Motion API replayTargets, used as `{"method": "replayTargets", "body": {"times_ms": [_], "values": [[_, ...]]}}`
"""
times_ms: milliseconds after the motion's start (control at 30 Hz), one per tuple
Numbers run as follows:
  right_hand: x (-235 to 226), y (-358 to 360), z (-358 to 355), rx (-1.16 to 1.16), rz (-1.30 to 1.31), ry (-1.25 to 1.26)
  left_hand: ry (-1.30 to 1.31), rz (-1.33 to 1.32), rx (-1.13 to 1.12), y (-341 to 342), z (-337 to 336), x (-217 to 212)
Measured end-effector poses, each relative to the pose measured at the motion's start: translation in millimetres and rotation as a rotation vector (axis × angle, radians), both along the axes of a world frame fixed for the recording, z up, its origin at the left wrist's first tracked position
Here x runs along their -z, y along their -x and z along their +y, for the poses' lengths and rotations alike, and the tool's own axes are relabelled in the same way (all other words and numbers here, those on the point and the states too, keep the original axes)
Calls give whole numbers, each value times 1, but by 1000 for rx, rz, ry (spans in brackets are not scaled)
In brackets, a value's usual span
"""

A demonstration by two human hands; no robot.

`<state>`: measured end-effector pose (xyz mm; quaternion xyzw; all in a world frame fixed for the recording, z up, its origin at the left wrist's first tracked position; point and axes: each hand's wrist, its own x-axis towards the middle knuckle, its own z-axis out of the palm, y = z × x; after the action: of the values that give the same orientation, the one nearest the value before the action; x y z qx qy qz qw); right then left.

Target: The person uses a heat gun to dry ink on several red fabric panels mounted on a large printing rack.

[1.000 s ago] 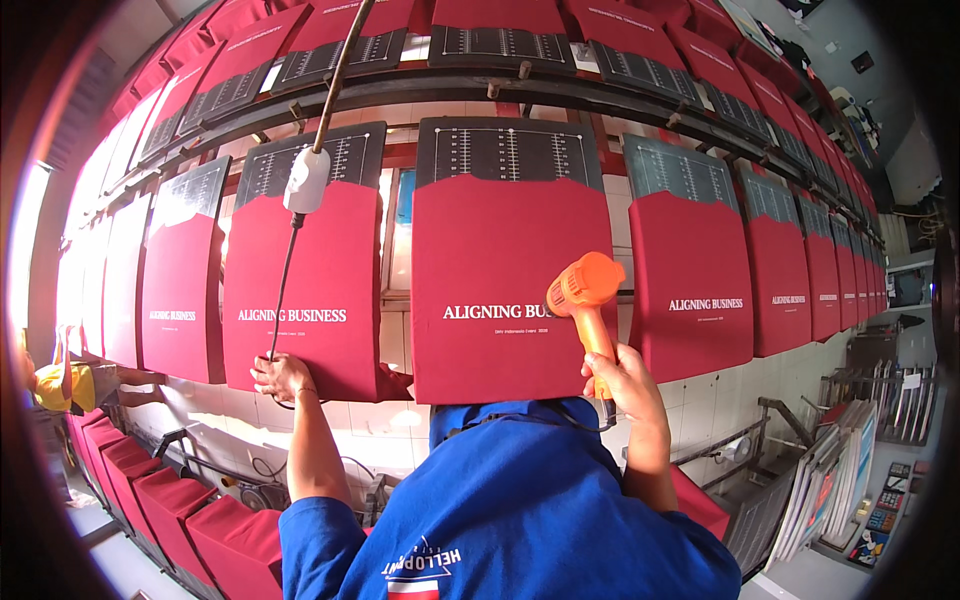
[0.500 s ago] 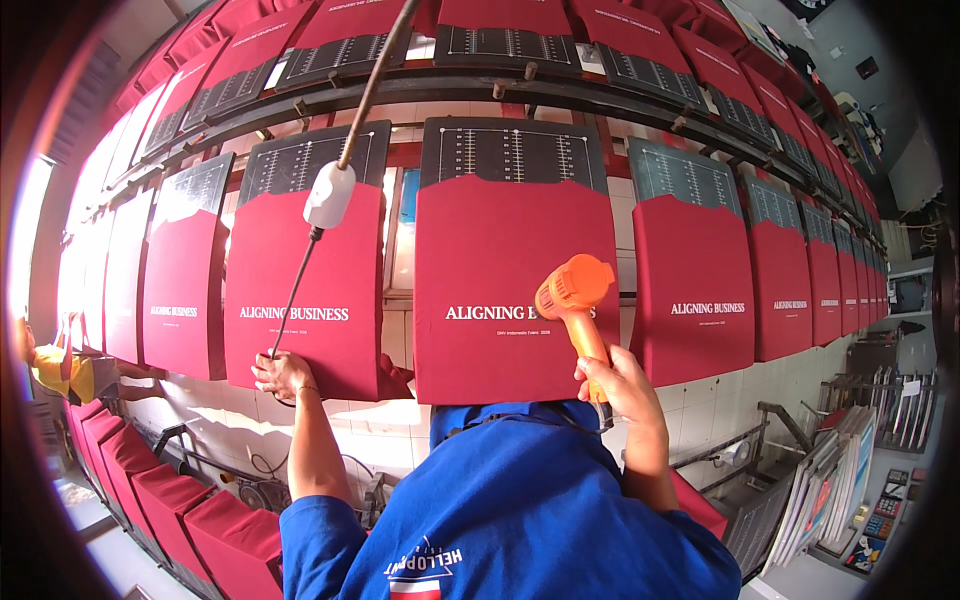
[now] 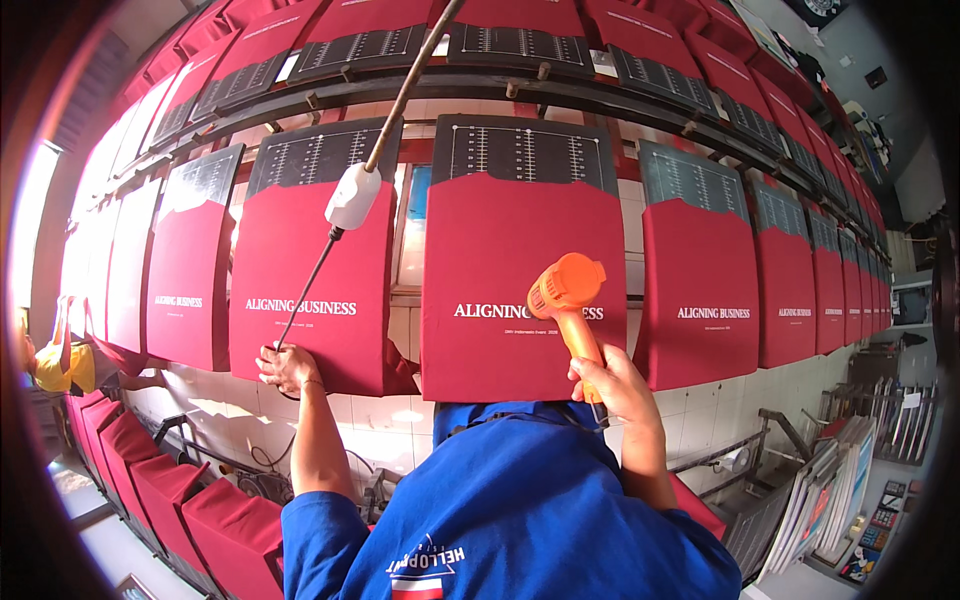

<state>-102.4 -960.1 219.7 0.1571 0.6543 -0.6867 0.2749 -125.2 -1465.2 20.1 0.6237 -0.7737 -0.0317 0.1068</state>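
Note:
My right hand (image 3: pixel 618 385) is wrapped round the handle of an orange heat gun (image 3: pixel 568 290), which hangs over a dark red shirt (image 3: pixel 480 250) stretched on a black printing board (image 3: pixel 525 150). The gun's head covers part of the white lettering on the cloth. At the lower edge of the neighbouring red shirt (image 3: pixel 310 240) to the left, my left hand (image 3: pixel 290 370) closes its fingers on a thin black power cord (image 3: pixel 318 270). That cord runs up to a white plug connector (image 3: pixel 353 196), fed by a thicker cable (image 3: pixel 400 105) from above.
More red shirts on boards (image 3: pixel 700 280) line the same rack on both sides, and another row (image 3: pixel 370 20) lies beyond a dark metal rail (image 3: pixel 400 85). Behind me at lower left is a further row (image 3: pixel 230 530). A person in yellow (image 3: pixel 65 365) is at far left. Flat frames (image 3: pixel 820 490) lean at right.
The view has shifted slightly, so the boards and connector sit a little farther right. The heat gun has moved slightly left over the same shirt and turned a little. Both hands keep their grip.

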Motion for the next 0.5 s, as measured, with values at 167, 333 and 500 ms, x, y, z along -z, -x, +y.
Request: {"method": "replayTargets", "body": {"times_ms": [167,333,500], "values": [[5,2,-2,-9,4,28,-4,14,4,2,-1,-1],[-7,8,-3,-45,-4,99,-3,-1,0,-1,-3,4],[-4,9,-11,-67,-8,73,11,-10,-3,-1,-5,6]]}}
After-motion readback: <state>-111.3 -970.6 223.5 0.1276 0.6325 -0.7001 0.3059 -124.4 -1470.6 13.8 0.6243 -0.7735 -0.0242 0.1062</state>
